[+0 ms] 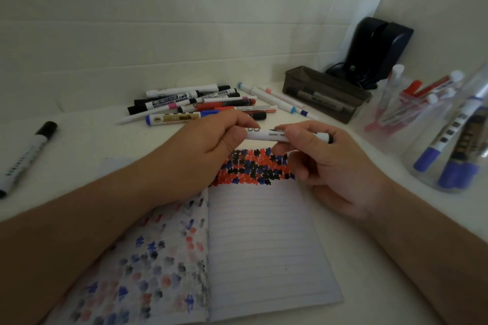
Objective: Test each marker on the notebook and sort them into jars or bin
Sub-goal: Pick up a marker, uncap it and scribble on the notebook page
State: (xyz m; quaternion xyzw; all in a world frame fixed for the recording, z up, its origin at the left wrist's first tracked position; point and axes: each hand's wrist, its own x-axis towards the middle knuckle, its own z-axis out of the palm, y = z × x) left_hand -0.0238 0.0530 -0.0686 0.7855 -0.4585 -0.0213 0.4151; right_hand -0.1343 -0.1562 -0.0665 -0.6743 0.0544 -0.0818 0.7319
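Both hands are up over the open notebook (264,240), holding 1 white whiteboard marker (266,135) sideways between them. The left hand (211,145) has its fingers curled round the left end, the right hand (324,163) pinches the smooth barrel near the black end with thumb and fingers. Can't tell if the cap is on or off, the left fingers cover that end.

The notebook lies flat on the white surface (87,140). Its right page is lined paper with a dense band of red, blue and black scribble blobs along the top; the left page is covered in fainter, bled-through looking blotches of the same colours.

Behind the hands sits a loose pile of markers (200,104), mostly white plastic barrels with black, red and blue caps. A single black-capped marker (25,155) lies well apart at the far left. A dark translucent rectangular bin (326,92) at the back right has a couple of markers in it. On the right are clear jars: 1 jar with red markers (412,105) and 1 jar with blue markers (456,148).
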